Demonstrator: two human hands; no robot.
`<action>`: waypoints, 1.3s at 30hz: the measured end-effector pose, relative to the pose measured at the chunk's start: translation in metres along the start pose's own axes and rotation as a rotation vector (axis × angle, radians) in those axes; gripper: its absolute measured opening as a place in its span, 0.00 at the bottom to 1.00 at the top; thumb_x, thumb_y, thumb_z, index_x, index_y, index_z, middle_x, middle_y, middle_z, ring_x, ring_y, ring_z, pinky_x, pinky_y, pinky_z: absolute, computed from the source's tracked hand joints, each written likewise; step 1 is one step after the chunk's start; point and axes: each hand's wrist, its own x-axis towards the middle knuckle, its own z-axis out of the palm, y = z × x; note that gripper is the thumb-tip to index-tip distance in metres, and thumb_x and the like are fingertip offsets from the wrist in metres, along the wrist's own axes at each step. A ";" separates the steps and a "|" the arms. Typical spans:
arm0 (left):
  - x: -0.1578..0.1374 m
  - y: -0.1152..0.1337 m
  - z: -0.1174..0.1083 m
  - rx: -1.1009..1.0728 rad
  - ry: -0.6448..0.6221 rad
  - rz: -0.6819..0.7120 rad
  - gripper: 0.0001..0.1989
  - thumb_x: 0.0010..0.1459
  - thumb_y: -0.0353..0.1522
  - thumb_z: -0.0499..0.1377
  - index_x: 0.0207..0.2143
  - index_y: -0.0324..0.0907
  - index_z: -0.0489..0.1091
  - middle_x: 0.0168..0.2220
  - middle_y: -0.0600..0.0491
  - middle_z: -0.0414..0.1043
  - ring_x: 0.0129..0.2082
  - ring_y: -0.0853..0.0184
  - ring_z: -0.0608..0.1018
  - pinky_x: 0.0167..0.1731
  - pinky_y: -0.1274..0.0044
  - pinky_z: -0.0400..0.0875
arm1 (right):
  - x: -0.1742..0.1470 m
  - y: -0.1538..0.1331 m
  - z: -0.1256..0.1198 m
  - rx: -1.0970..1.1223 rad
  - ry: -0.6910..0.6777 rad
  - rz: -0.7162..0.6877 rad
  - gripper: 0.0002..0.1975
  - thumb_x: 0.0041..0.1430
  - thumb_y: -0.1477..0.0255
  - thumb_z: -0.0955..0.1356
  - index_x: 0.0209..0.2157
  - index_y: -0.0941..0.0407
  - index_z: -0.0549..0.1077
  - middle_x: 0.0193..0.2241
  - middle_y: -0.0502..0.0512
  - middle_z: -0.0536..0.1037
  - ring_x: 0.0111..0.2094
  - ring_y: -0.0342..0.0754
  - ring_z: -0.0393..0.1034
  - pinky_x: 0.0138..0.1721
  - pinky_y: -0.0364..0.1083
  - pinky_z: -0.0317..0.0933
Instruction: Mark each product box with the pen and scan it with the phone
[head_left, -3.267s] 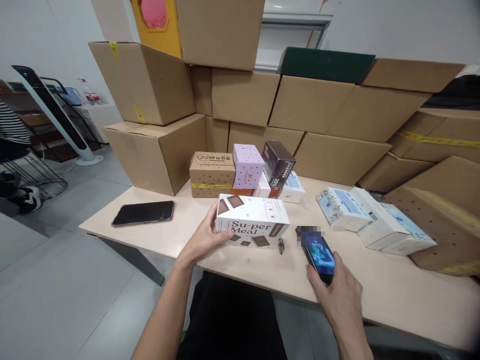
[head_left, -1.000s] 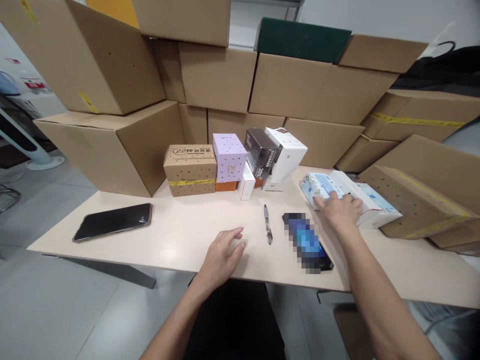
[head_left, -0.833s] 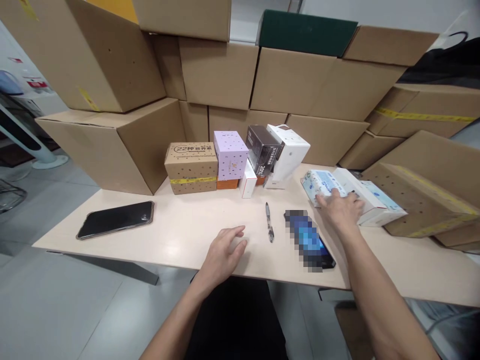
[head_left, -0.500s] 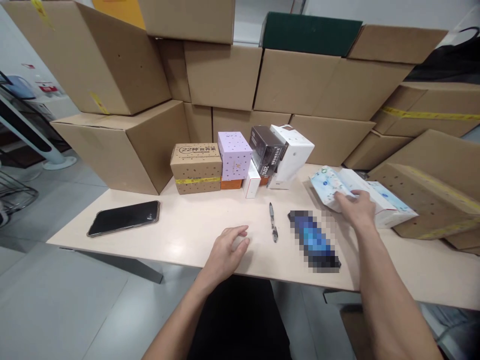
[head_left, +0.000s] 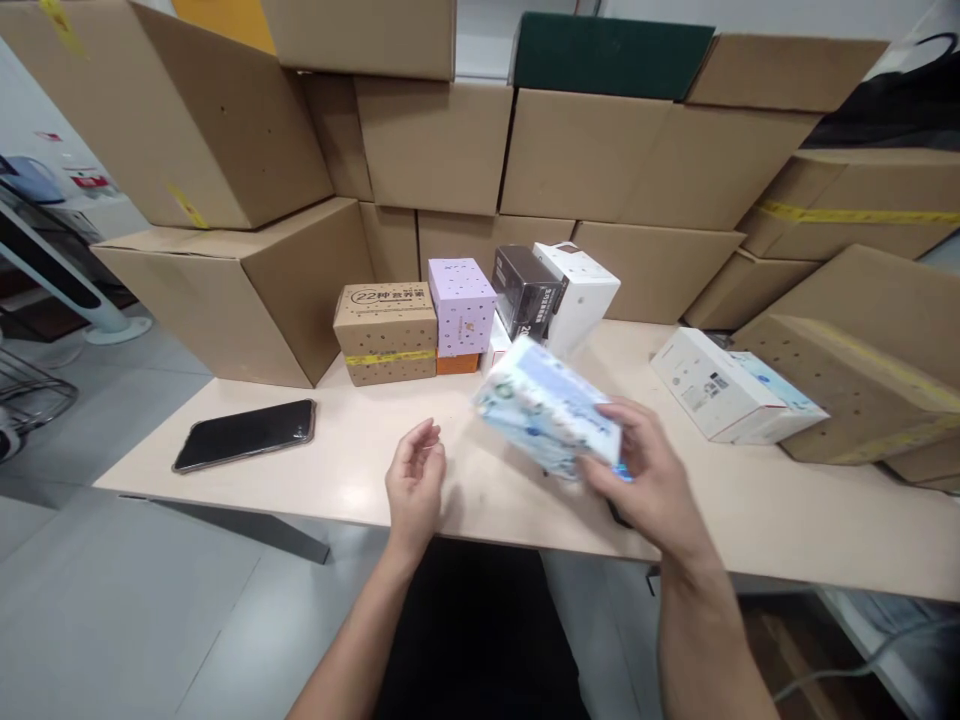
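My right hand grips one end of a light-blue and white patterned box, thumb below and fingers above. The box is tilted, a little blurred, and held over the middle of the table. To its left, my left hand hovers near the table's front edge with loosely curled fingers apart, holding nothing. Beneath the right hand shows only the dark edge of a flat device. The pen on the table is hidden behind the held box.
A black phone lies at the left of the table. Behind stand a brown carton, a lilac box, a dark box and a white box. Another white box sits right. Large cardboard boxes wall the back.
My right hand has lifted the light-blue patterned box from the right-hand group and carried it left to the middle. My left hand has shifted slightly left and turned upward.
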 end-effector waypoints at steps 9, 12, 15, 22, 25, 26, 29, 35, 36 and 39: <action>0.021 -0.002 -0.022 0.132 -0.048 0.002 0.22 0.65 0.45 0.54 0.53 0.42 0.71 0.55 0.45 0.73 0.57 0.58 0.74 0.56 0.68 0.69 | 0.006 0.017 0.057 0.026 -0.373 -0.021 0.33 0.58 0.62 0.70 0.64 0.47 0.61 0.69 0.58 0.51 0.67 0.56 0.52 0.63 0.56 0.58; 0.021 -0.004 -0.021 0.161 -0.077 0.018 0.24 0.67 0.47 0.51 0.56 0.42 0.69 0.58 0.45 0.71 0.60 0.58 0.71 0.59 0.67 0.66 | 0.005 0.017 0.057 0.010 -0.189 0.060 0.26 0.62 0.56 0.67 0.58 0.53 0.67 0.58 0.62 0.68 0.51 0.53 0.70 0.50 0.53 0.67; 0.022 -0.003 -0.021 0.212 -0.080 0.009 0.26 0.67 0.48 0.49 0.57 0.42 0.68 0.60 0.45 0.69 0.61 0.58 0.70 0.61 0.66 0.64 | 0.004 0.012 0.061 -0.088 -0.179 0.143 0.23 0.63 0.53 0.65 0.50 0.55 0.72 0.42 0.58 0.77 0.37 0.50 0.73 0.42 0.51 0.67; 0.022 0.000 -0.018 0.222 -0.117 0.033 0.24 0.68 0.47 0.49 0.54 0.43 0.71 0.55 0.45 0.72 0.57 0.58 0.73 0.58 0.65 0.67 | 0.005 -0.001 0.069 -0.010 -0.231 0.139 0.20 0.65 0.59 0.63 0.53 0.54 0.70 0.41 0.56 0.80 0.35 0.49 0.74 0.38 0.48 0.68; 0.020 0.002 -0.016 0.135 -0.091 0.079 0.21 0.65 0.44 0.55 0.54 0.43 0.69 0.54 0.46 0.73 0.55 0.59 0.74 0.56 0.66 0.68 | 0.010 -0.001 0.070 0.035 -0.193 0.029 0.21 0.64 0.65 0.64 0.57 0.53 0.67 0.49 0.57 0.78 0.39 0.49 0.75 0.42 0.49 0.70; 0.019 0.002 -0.016 0.101 -0.084 0.104 0.21 0.63 0.43 0.58 0.54 0.43 0.68 0.54 0.46 0.72 0.55 0.59 0.74 0.56 0.66 0.69 | 0.011 0.001 0.072 0.045 -0.163 -0.013 0.21 0.63 0.66 0.65 0.57 0.53 0.67 0.50 0.57 0.77 0.41 0.49 0.75 0.44 0.50 0.70; 0.018 0.001 -0.015 0.020 -0.062 0.129 0.21 0.58 0.38 0.64 0.52 0.43 0.67 0.51 0.46 0.73 0.53 0.60 0.75 0.54 0.68 0.70 | 0.010 0.006 0.077 0.080 -0.090 -0.064 0.17 0.61 0.69 0.66 0.52 0.55 0.69 0.48 0.58 0.78 0.45 0.50 0.74 0.48 0.51 0.69; 0.017 -0.003 -0.019 -0.009 -0.049 0.119 0.17 0.58 0.39 0.63 0.48 0.43 0.68 0.47 0.49 0.73 0.48 0.63 0.76 0.49 0.73 0.70 | 0.001 0.017 0.080 0.178 -0.119 0.055 0.12 0.61 0.64 0.68 0.44 0.53 0.70 0.44 0.55 0.78 0.45 0.49 0.75 0.49 0.51 0.69; 0.018 -0.004 -0.020 -0.013 -0.053 0.119 0.18 0.59 0.40 0.62 0.49 0.43 0.68 0.49 0.49 0.72 0.49 0.63 0.75 0.49 0.73 0.70 | 0.000 0.018 0.079 0.193 -0.122 0.065 0.12 0.62 0.62 0.68 0.44 0.53 0.70 0.44 0.54 0.78 0.44 0.49 0.75 0.49 0.50 0.69; 0.019 -0.007 -0.020 -0.006 -0.062 0.096 0.21 0.61 0.44 0.60 0.51 0.43 0.68 0.52 0.48 0.71 0.52 0.61 0.74 0.52 0.71 0.69 | -0.001 0.017 0.078 0.206 -0.118 0.060 0.13 0.64 0.60 0.67 0.44 0.53 0.70 0.43 0.55 0.78 0.43 0.49 0.75 0.47 0.49 0.70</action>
